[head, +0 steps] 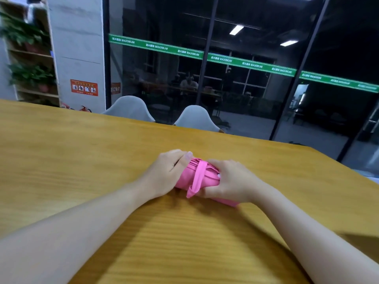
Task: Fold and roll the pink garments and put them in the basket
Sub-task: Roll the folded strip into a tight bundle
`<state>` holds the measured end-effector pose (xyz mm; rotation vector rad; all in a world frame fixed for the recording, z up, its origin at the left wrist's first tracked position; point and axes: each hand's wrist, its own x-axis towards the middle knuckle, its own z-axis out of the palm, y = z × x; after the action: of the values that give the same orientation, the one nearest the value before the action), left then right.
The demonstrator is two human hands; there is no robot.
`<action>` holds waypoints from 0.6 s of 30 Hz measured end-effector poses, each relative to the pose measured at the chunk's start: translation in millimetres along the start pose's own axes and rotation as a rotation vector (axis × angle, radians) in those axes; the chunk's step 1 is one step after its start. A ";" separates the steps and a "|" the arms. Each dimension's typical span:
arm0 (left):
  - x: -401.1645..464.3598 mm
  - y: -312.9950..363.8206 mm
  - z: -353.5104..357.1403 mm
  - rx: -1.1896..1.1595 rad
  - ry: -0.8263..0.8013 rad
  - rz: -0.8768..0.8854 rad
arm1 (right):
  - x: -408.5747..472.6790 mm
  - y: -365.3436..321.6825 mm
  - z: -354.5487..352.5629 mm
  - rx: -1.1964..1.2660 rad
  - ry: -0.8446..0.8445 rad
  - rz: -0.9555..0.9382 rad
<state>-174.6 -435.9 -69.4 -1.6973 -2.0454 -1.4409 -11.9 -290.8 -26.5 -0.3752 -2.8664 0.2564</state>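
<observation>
A pink garment (189, 177), rolled into a tight bundle, lies on the wooden table (82, 150) in front of me. A pink strap crosses over the roll and hangs loose at its near side. My left hand (167, 171) grips the roll's left end with curled fingers. My right hand (229, 180) grips the right end, thumb under the bundle. A flat strip of pink cloth sticks out on the table under my right wrist. No basket is in view.
Two grey chairs (131, 108) (196, 117) stand at the table's far edge. Behind them is a dark glass wall with a green stripe. A shelf with plants (28, 74) stands at the back left. The table's right edge runs diagonally near my right arm.
</observation>
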 end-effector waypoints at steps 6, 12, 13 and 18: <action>4.5 10.6 9.0 0.019 0.150 0.150 | -16.1 -3.1 -3.1 -0.142 0.046 0.022; 3.1 20.6 9.0 0.080 0.176 0.131 | -18.1 -6.0 -0.5 -0.094 0.103 0.041; 2.1 26.8 7.5 0.158 0.210 0.185 | -19.1 -6.0 -0.6 -0.091 0.152 0.063; -3.1 52.4 11.9 0.479 0.197 0.343 | -20.5 3.9 -7.3 -0.024 0.302 0.204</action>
<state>-125.5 -433.8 -47.5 -1.5335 -1.7100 -0.8824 10.1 -291.7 -24.6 -0.6523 -2.5384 0.1828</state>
